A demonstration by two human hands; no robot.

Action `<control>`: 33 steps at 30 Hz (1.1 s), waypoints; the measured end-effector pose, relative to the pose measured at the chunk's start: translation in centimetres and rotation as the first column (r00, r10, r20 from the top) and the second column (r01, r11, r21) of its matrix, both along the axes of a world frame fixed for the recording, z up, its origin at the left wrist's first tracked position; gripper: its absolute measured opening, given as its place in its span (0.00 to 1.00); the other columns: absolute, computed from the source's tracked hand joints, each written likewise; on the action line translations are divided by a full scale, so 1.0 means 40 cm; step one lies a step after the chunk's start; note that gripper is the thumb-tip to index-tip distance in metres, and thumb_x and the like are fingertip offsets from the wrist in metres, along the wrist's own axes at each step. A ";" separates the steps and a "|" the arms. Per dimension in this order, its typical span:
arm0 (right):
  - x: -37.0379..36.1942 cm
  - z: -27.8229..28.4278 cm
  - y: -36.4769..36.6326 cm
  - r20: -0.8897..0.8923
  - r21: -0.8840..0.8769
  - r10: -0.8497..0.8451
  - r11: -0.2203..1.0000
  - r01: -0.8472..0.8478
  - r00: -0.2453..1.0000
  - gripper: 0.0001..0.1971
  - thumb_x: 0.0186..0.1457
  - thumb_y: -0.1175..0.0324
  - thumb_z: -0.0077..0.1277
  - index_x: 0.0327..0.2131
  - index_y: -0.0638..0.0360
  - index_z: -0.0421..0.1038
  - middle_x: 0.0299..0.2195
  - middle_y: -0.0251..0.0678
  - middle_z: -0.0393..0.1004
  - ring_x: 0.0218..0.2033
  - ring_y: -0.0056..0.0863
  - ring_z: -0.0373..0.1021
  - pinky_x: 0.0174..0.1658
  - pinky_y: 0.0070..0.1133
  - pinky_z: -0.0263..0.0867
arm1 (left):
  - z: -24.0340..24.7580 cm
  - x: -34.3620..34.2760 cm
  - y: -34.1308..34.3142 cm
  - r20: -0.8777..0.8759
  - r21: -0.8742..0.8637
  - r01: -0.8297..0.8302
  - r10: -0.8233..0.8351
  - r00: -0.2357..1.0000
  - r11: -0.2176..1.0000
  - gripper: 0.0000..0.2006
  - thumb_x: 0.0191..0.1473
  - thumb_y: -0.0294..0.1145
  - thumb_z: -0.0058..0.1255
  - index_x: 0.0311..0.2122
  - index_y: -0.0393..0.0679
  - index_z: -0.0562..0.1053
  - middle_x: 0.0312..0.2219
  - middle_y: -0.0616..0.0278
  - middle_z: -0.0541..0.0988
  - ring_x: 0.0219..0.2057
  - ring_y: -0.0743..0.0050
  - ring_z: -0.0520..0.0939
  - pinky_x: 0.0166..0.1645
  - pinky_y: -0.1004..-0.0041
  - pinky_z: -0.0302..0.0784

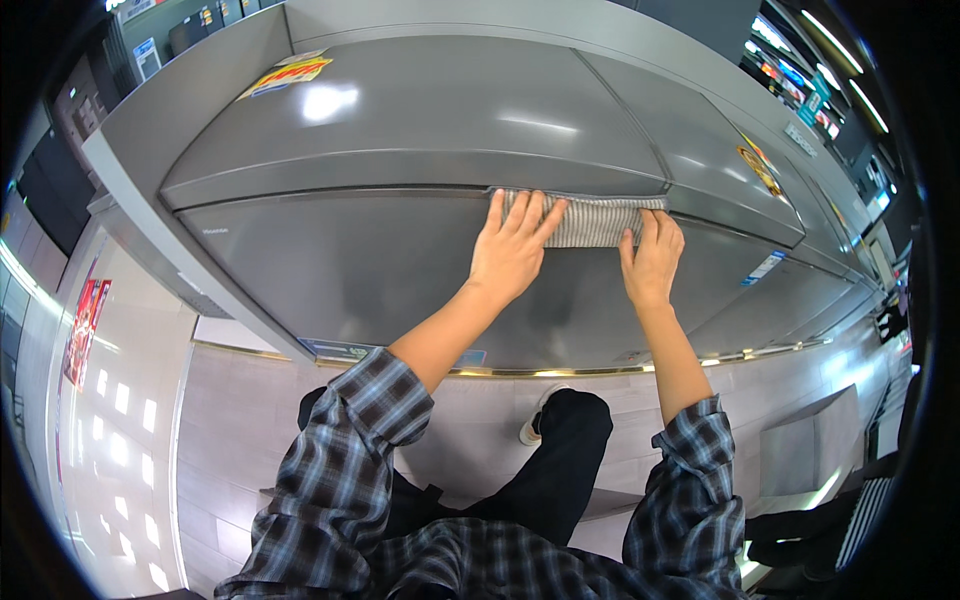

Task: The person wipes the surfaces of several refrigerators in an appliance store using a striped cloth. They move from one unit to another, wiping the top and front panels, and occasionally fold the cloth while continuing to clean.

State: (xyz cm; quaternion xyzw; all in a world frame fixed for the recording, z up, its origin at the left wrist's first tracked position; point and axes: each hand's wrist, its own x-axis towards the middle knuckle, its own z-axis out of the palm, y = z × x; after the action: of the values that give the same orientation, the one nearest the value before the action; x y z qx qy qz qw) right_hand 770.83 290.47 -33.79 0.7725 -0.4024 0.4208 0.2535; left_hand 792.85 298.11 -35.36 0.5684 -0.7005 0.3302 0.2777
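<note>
A striped grey-and-beige cloth [592, 222] lies in a folded strip against the front of a large grey appliance [370, 260], along the gap under its upper panel. My left hand [512, 250] rests on the cloth's left end, fingers spread and stretched up to its top edge. At the right end, my right hand [653, 258] has its fingers bent over the cloth, with the thumb apart on the front side. The cloth's back side is hidden.
Another grey appliance panel [720, 150] adjoins on the right. Yellow-red stickers [290, 74] lie on the top left. A pale side partition [190, 235] runs down the left. Below are my knees [575, 415] and the tiled floor [240, 400]. A light box-shaped block [812, 440] stands at right.
</note>
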 end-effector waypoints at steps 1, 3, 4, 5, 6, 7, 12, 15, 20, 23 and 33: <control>0.006 0.002 0.000 0.001 -0.008 0.003 1.000 -0.003 1.000 0.21 0.51 0.70 0.54 0.49 0.63 0.65 0.48 0.43 0.65 0.51 0.43 0.61 0.56 0.37 0.55 | -0.001 0.000 -0.004 0.002 0.000 -0.002 0.002 1.000 1.000 0.36 0.46 0.33 0.54 0.63 0.53 0.59 0.55 0.56 0.65 0.58 0.59 0.63 0.65 0.49 0.51; 0.018 0.008 0.003 -0.004 0.003 0.010 1.000 -0.010 1.000 0.21 0.50 0.70 0.54 0.49 0.63 0.65 0.48 0.43 0.65 0.52 0.43 0.61 0.56 0.37 0.55 | -0.001 0.002 -0.008 0.017 -0.016 -0.019 0.020 1.000 1.000 0.35 0.46 0.33 0.53 0.63 0.52 0.60 0.54 0.57 0.65 0.57 0.60 0.65 0.65 0.49 0.52; 0.025 0.010 0.006 0.000 0.011 0.018 1.000 -0.018 1.000 0.21 0.50 0.70 0.54 0.49 0.63 0.65 0.48 0.43 0.65 0.52 0.43 0.61 0.56 0.37 0.55 | -0.001 0.005 -0.008 0.018 -0.017 -0.026 0.026 0.999 1.000 0.34 0.47 0.32 0.53 0.62 0.52 0.60 0.54 0.57 0.66 0.57 0.60 0.65 0.65 0.49 0.52; 0.031 0.010 0.009 -0.012 0.020 0.030 0.999 -0.029 0.999 0.21 0.50 0.71 0.54 0.49 0.63 0.65 0.49 0.44 0.65 0.52 0.43 0.60 0.56 0.37 0.55 | 0.000 0.008 -0.007 0.019 -0.025 -0.030 0.030 0.999 0.999 0.34 0.47 0.32 0.53 0.62 0.52 0.60 0.54 0.57 0.66 0.57 0.60 0.65 0.65 0.49 0.52; 0.039 0.010 0.011 -0.025 0.023 0.046 0.999 -0.045 0.999 0.22 0.50 0.71 0.54 0.49 0.63 0.65 0.49 0.44 0.65 0.53 0.44 0.60 0.56 0.37 0.55 | 0.000 0.013 -0.007 0.026 -0.026 -0.033 0.034 0.999 0.999 0.33 0.47 0.32 0.52 0.62 0.52 0.60 0.54 0.57 0.66 0.57 0.61 0.65 0.64 0.49 0.52; 0.046 0.009 0.014 -0.034 0.024 0.058 0.998 -0.058 0.998 0.22 0.50 0.71 0.54 0.49 0.63 0.65 0.50 0.44 0.65 0.53 0.44 0.60 0.56 0.37 0.55 | 0.001 0.016 -0.004 0.012 -0.019 -0.030 0.030 0.999 0.999 0.32 0.49 0.31 0.51 0.61 0.52 0.61 0.54 0.57 0.66 0.57 0.60 0.65 0.64 0.49 0.53; 0.082 -0.009 0.016 -0.008 0.054 0.104 0.993 -0.103 0.995 0.25 0.49 0.71 0.54 0.51 0.66 0.63 0.51 0.47 0.62 0.54 0.46 0.59 0.57 0.39 0.54 | -0.007 0.040 0.006 0.006 -0.008 -0.079 0.080 0.997 0.997 0.30 0.50 0.31 0.50 0.61 0.52 0.62 0.55 0.58 0.66 0.58 0.59 0.65 0.65 0.48 0.52; 0.100 -0.017 0.012 -0.032 0.033 0.168 0.985 -0.167 0.985 0.26 0.48 0.72 0.54 0.52 0.67 0.62 0.51 0.49 0.62 0.53 0.48 0.58 0.57 0.39 0.55 | -0.018 0.058 0.005 0.005 -0.027 -0.130 0.130 0.992 0.991 0.29 0.50 0.30 0.49 0.60 0.54 0.63 0.54 0.58 0.67 0.57 0.59 0.65 0.66 0.48 0.50; 0.149 -0.038 0.019 -0.062 0.006 0.248 0.969 -0.248 0.967 0.28 0.45 0.73 0.54 0.53 0.66 0.61 0.51 0.48 0.62 0.53 0.49 0.58 0.56 0.40 0.56 | -0.043 0.113 0.023 -0.014 -0.082 -0.189 0.188 0.982 0.979 0.28 0.47 0.30 0.51 0.57 0.56 0.66 0.52 0.59 0.68 0.56 0.61 0.66 0.66 0.48 0.50; 0.190 -0.048 0.031 -0.070 -0.004 0.288 0.957 -0.289 0.955 0.28 0.44 0.72 0.54 0.52 0.66 0.62 0.51 0.46 0.62 0.53 0.47 0.59 0.56 0.39 0.56 | -0.047 0.163 0.051 -0.042 -0.118 -0.218 0.215 0.976 0.969 0.29 0.44 0.29 0.52 0.56 0.56 0.67 0.50 0.59 0.68 0.56 0.60 0.66 0.66 0.48 0.50; 0.282 -0.062 0.062 -0.165 0.021 0.389 0.920 -0.391 0.906 0.30 0.42 0.73 0.55 0.53 0.63 0.63 0.50 0.45 0.62 0.52 0.44 0.59 0.56 0.37 0.57 | -0.073 0.259 0.098 -0.007 -0.126 -0.314 0.316 0.949 0.941 0.30 0.40 0.28 0.53 0.54 0.52 0.66 0.50 0.58 0.65 0.57 0.58 0.64 0.66 0.51 0.51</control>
State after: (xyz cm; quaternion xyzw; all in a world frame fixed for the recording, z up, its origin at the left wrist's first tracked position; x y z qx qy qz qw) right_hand 782.12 292.96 -36.27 0.8680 -0.2146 0.3997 0.2018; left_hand 803.21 302.02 -38.29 0.6524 -0.5802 0.4176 0.2519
